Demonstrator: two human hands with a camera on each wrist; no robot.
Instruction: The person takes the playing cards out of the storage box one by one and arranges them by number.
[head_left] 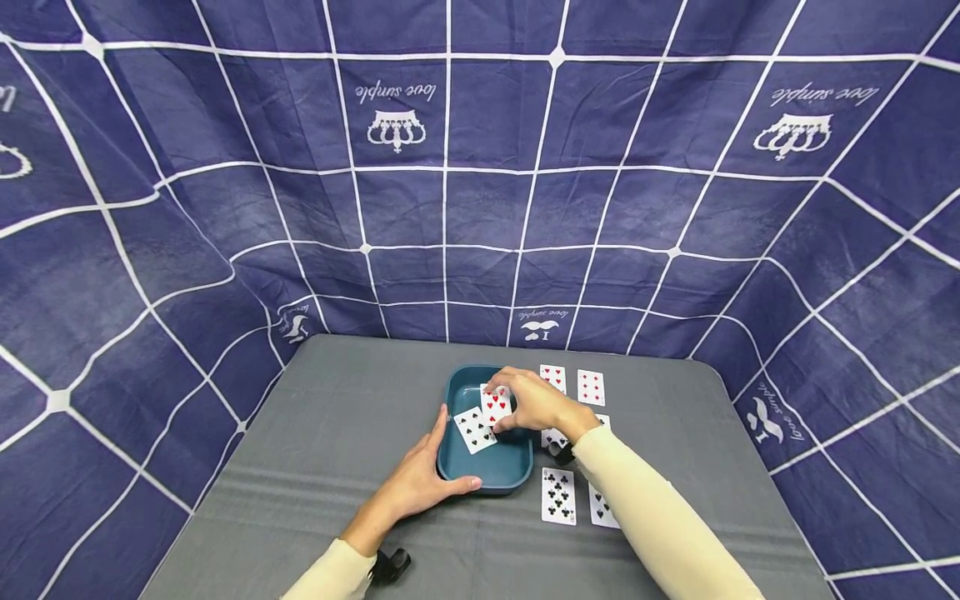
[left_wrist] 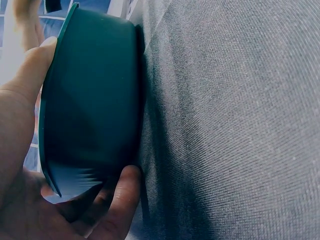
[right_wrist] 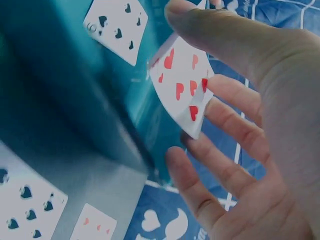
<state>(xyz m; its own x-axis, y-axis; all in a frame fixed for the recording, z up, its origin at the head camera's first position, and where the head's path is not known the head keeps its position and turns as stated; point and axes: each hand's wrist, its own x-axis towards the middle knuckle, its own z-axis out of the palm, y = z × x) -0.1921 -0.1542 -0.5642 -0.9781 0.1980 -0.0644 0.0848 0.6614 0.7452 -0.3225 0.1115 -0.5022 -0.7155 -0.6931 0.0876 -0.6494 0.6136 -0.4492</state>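
Note:
A teal plastic tray [head_left: 510, 471] stands on the grey table. My left hand [head_left: 416, 477] spans its near left corner, fingers stretched along the left side and thumb touching the near rim. In the left wrist view the tray's outer wall [left_wrist: 95, 85] shows between thumb and fingers. Over the tray, my right hand [head_left: 534, 402] pinches a hearts playing card [head_left: 495, 405] between thumb and fingers. That hearts card [right_wrist: 181, 85] looks slightly bent in the right wrist view. A six of spades [head_left: 471, 433] lies inside the tray, partly overlapped by the hearts card in the head view.
Right of the tray lie several face-up cards: a hearts card [head_left: 553, 375], a diamonds card [head_left: 591, 387], an eight of clubs [head_left: 558, 497] and a spades card [head_left: 602, 508]. The right arm partly covers some. A blue gridded cloth [head_left: 480, 208] hangs around the table.

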